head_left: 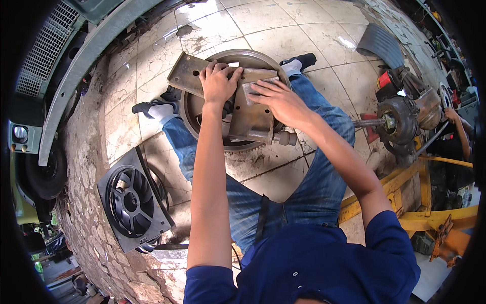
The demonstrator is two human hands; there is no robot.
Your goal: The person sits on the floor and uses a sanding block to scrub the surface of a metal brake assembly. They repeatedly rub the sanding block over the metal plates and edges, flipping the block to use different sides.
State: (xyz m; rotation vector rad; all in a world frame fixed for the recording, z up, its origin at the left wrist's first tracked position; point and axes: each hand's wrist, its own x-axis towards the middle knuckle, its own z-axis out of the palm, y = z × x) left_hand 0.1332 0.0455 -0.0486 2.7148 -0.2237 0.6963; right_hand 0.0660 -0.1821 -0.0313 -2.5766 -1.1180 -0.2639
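Between my legs lies a large round metal wheel (191, 114) with a toothed rim, and a brown metal bracket (185, 73) with holes rests across it. My left hand (220, 83) presses on the bracket's upper middle, its fingers bent over the metal. Under the flattened fingers of my right hand (278, 100) is a grey sheet that looks like sandpaper (248, 93), held against the bracket's face. A short round metal piece (287, 138) juts out at the bracket's lower right end. The palms hide part of the bracket.
To the left, a black cooling fan (130, 202) in its square shroud lies on the tiled floor (263, 33). At right are a greasy axle hub (392, 121), a dark curved ribbed strip (380, 44) and a yellow metal frame (430, 219). Another person's arm (459, 133) shows far right.
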